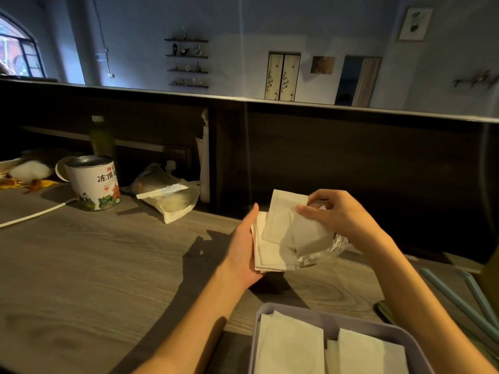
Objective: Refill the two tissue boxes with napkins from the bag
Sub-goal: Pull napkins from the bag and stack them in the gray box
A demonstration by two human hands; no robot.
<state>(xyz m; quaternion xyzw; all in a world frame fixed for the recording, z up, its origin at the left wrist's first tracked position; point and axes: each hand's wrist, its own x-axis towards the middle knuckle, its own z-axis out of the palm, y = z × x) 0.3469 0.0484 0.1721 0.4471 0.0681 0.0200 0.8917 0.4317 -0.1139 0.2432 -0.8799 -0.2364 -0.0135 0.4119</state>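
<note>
My left hand (243,247) holds a stack of white napkins (266,252) from the left side and underneath, fingers straight along its edge. My right hand (332,211) pinches a few napkins (286,220) lifted above the stack. A clear plastic bag (321,253) lies crumpled under the napkins, below my right hand. Near the bottom edge sits a pale purple tissue box (337,317), open on top, with white napkins (291,344) lying inside. I see only this one box.
On the wooden counter (108,260) stand a printed tea tin (93,182), a green bottle (101,139) and a paper pouch (170,198) at the left. A white cable (35,214) runs along the left. Pale blue sticks (464,300) lie at the right. A dark partition rises behind.
</note>
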